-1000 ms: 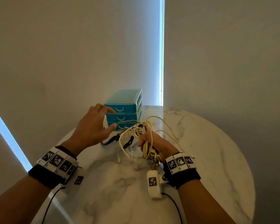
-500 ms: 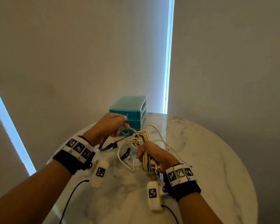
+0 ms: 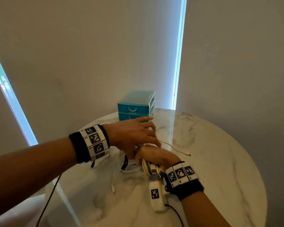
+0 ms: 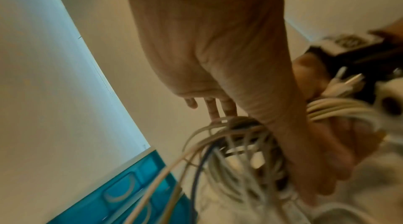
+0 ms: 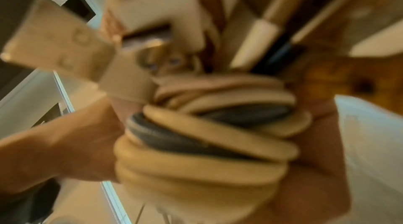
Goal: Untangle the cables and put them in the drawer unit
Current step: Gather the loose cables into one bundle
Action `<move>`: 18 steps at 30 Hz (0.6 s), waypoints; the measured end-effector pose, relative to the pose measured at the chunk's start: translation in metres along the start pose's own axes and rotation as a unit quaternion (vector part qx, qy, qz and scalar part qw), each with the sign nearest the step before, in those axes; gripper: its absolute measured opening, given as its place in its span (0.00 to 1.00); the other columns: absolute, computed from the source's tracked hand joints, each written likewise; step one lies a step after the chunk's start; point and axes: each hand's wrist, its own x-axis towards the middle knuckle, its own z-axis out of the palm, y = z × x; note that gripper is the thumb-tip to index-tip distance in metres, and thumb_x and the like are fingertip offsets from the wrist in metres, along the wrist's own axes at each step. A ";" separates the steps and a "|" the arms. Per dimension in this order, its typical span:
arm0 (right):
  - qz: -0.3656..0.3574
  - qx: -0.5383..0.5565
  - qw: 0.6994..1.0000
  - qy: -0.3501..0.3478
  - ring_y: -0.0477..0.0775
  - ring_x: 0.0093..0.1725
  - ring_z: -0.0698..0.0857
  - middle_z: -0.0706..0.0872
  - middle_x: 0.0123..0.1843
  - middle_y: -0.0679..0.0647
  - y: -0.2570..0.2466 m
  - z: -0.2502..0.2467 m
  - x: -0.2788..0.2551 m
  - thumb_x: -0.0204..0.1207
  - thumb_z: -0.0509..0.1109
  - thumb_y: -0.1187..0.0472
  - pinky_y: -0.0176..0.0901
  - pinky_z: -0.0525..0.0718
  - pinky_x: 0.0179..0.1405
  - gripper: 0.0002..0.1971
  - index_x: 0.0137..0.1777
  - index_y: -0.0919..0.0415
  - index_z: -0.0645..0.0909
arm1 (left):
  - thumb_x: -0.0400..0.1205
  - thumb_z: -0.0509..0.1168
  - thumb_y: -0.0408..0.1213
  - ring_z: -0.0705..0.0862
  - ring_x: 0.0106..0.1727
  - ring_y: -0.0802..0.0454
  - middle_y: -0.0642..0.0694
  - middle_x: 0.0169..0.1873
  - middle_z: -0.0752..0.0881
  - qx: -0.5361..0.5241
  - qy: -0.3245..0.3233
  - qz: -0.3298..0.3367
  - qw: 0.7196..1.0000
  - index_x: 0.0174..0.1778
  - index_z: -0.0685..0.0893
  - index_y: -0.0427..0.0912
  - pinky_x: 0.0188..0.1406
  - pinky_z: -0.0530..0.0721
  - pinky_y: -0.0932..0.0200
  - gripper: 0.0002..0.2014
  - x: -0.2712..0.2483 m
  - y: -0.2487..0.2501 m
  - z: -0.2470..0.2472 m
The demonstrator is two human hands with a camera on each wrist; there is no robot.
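A teal drawer unit [image 3: 136, 104] stands at the back of the round table, its drawers closed; it also shows in the left wrist view, drawer unit [image 4: 122, 193]. My right hand [image 3: 154, 156] grips a tangled bundle of cream and dark cables [image 3: 147, 167], seen blurred as a cable coil [image 5: 207, 141]. My left hand [image 3: 138, 133] lies across the top of the bundle, in front of the drawers, fingers [image 4: 209, 107] stretched out over the loops [image 4: 229, 150]. One thin cable end [image 3: 188, 154] trails right on the table. Dark-tipped ends [image 3: 124, 164] hang below the bundle.
The marble table [image 3: 220, 169] has bare surface to the right and front of my hands. A white plug end [image 3: 113, 190] lies on it near the front. Walls and blinds stand close behind the drawer unit. Black wrist-camera leads run off the near edge.
My left hand left the drawer front and swung right, now lying over the cable bundle. My right hand kept its grip and stayed in place.
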 end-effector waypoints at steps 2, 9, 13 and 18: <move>-0.014 0.037 0.999 -0.027 0.58 0.44 0.82 0.84 0.45 0.60 0.021 -0.004 -0.008 0.73 0.75 0.65 0.51 0.81 0.48 0.09 0.53 0.64 0.87 | 0.71 0.74 0.75 0.69 0.84 0.42 0.53 0.80 0.78 0.042 0.001 -0.015 0.999 0.78 0.79 0.65 0.87 0.64 0.34 0.39 -0.008 -0.011 0.003; 0.006 0.117 0.993 -0.021 0.53 0.27 0.80 0.84 0.30 0.57 0.027 -0.021 -0.006 0.71 0.73 0.63 0.46 0.81 0.36 0.03 0.40 0.61 0.82 | 0.68 0.64 0.82 0.64 0.88 0.38 0.43 0.89 0.67 0.056 0.025 -0.171 0.983 0.61 0.90 0.61 0.83 0.68 0.35 0.36 -0.044 -0.036 0.009; 0.004 0.142 0.990 -0.023 0.54 0.29 0.80 0.83 0.30 0.57 0.029 -0.025 -0.004 0.64 0.75 0.61 0.51 0.81 0.42 0.06 0.39 0.61 0.81 | 0.77 0.56 0.75 0.75 0.81 0.45 0.49 0.78 0.81 0.014 0.046 -0.173 0.984 0.62 0.91 0.57 0.83 0.72 0.40 0.32 -0.034 -0.033 0.025; 0.007 0.174 0.985 -0.001 0.56 0.27 0.80 0.82 0.29 0.58 0.037 -0.038 -0.002 0.60 0.76 0.61 0.55 0.83 0.46 0.09 0.38 0.62 0.82 | 0.87 0.62 0.60 0.85 0.47 0.54 0.55 0.44 0.89 -0.302 0.108 -0.198 0.926 0.51 0.85 0.53 0.55 0.87 0.44 0.16 -0.025 -0.022 0.032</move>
